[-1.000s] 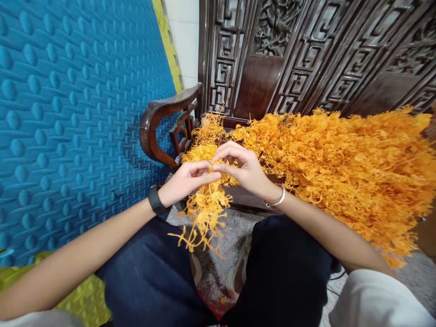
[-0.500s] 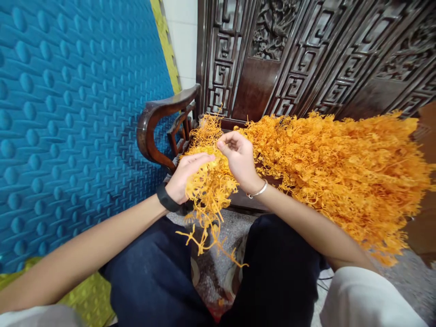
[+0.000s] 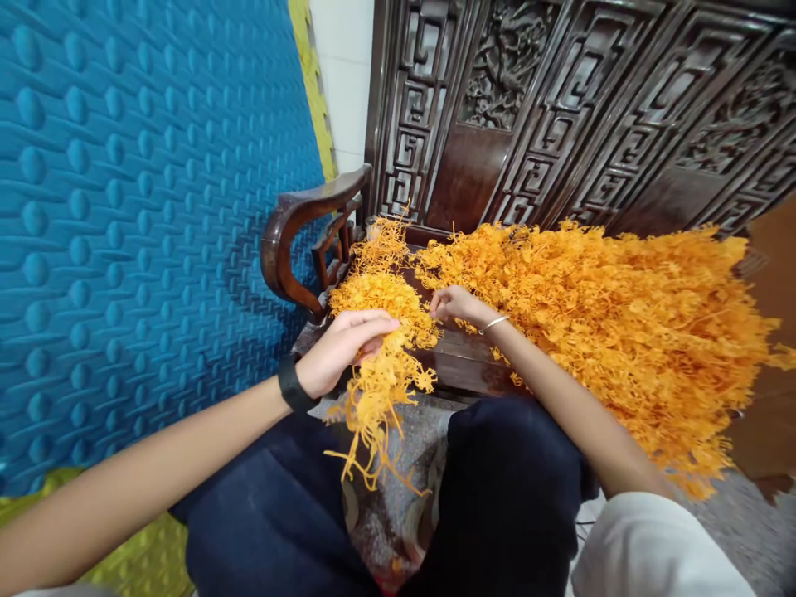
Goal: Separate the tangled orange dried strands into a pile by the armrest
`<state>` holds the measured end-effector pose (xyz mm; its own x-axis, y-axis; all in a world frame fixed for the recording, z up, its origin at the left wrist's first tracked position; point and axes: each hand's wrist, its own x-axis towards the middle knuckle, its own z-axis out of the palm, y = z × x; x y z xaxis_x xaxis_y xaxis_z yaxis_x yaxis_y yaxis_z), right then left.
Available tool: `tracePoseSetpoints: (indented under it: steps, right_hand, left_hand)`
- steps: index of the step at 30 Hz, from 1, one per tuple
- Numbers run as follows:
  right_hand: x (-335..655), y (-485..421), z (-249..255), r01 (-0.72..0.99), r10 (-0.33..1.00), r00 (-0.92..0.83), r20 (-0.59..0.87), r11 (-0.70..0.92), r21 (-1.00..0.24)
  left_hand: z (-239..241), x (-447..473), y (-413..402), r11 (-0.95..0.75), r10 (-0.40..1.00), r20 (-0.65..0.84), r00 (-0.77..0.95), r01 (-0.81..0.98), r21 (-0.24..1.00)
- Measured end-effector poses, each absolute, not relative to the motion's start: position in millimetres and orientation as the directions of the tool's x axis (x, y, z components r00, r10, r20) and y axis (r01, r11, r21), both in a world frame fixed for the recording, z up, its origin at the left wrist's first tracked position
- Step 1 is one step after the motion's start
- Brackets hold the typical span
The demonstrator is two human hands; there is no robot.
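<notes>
My left hand (image 3: 345, 347) is closed around a bunch of orange branching plastic sprigs (image 3: 376, 398), whose thin stems hang down between my knees. Just to the right, my right hand (image 3: 453, 305) has its fingers pinched together at the edge of a small heap of orange sprigs (image 3: 379, 294) on the wooden seat. Whatever lies between those fingertips is too small to make out. A much larger pile of the same orange sprigs (image 3: 634, 323) spreads over the seat beyond my right forearm.
The dark wooden bench has a curved armrest (image 3: 279, 240) at left and a carved openwork back (image 3: 478, 166). A blue textured foam mat (image 3: 143, 207) stands upright along the left. Brown cardboard (image 3: 774, 249) is at the far right.
My right hand has moved away from the held bunch, down and slightly right, to the small heap's edge. My left hand keeps its hold, a little lower in view.
</notes>
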<state>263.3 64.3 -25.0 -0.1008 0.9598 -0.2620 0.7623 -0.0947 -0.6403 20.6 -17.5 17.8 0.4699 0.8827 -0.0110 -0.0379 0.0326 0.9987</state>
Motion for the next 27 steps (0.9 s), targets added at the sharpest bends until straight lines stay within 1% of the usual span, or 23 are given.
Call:
tracePoseSetpoints:
  steps: [4,9,12,15,17,18,20,21,22,23,24,25,27]
  right_hand:
    - [275.6,65.0,-47.2,0.812,0.932,-0.099,-0.350,-0.128,-0.569]
    - [292.3,58.4,-69.0,0.822,0.896,-0.044,-0.441,-0.219,-0.526]
    - [297.4,55.3,-76.1,0.832,0.889,-0.016,-0.458,-0.243,-0.499]
    - [296.2,52.8,-70.4,0.842,0.903,-0.012,-0.429,-0.222,-0.492]
    - [289.3,47.8,-56.5,0.844,0.926,-0.028,-0.376,-0.179,-0.505]
    - [283.6,43.3,-46.8,0.833,0.939,-0.058,-0.339,-0.142,-0.535]
    - [268.1,29.8,-24.1,0.747,0.952,-0.183,-0.244,-0.027,-0.664]
    - [258.9,21.2,-12.7,0.608,0.941,-0.307,-0.145,0.077,-0.790]
    - [249.5,12.0,-2.4,0.448,0.913,-0.406,-0.043,0.158,-0.880]
    - [240.2,3.0,6.2,0.325,0.885,-0.465,0.039,0.211,-0.922]
    - [231.6,-5.3,12.6,0.239,0.858,-0.503,0.107,0.257,-0.936]
    - [224.1,-12.3,16.9,0.199,0.842,-0.515,0.159,0.299,-0.933]
    - [213.2,-21.1,19.9,0.213,0.834,-0.498,0.238,0.384,-0.899]
  left_hand:
    - [12.9,12.8,-16.2,0.032,0.896,-0.019,0.443,-0.022,0.999]
    - [13.3,7.8,-18.1,0.075,0.884,-0.072,0.462,0.010,0.997]
    - [14.9,7.0,-18.4,0.069,0.874,-0.065,0.482,0.009,0.998]
    - [16.3,7.6,-19.4,0.067,0.860,-0.061,0.507,0.007,0.998]
    - [17.0,8.5,-20.0,0.058,0.852,-0.053,0.521,0.006,0.998]
    - [17.3,9.1,-20.1,0.055,0.850,-0.049,0.525,0.005,0.998]
    - [17.8,10.5,-20.1,0.056,0.850,-0.052,0.525,0.008,0.998]
    - [18.0,11.3,-20.0,0.060,0.851,-0.056,0.522,0.011,0.998]
    - [18.0,12.2,-19.9,0.064,0.852,-0.062,0.519,0.014,0.998]
    - [18.0,13.1,-19.8,0.069,0.853,-0.068,0.517,0.017,0.997]
    - [17.8,14.0,-19.6,0.074,0.854,-0.075,0.515,0.022,0.997]
    - [17.5,14.9,-19.5,0.078,0.853,-0.081,0.516,0.027,0.997]
    - [16.7,16.6,-19.2,0.077,0.849,-0.085,0.522,0.038,0.996]
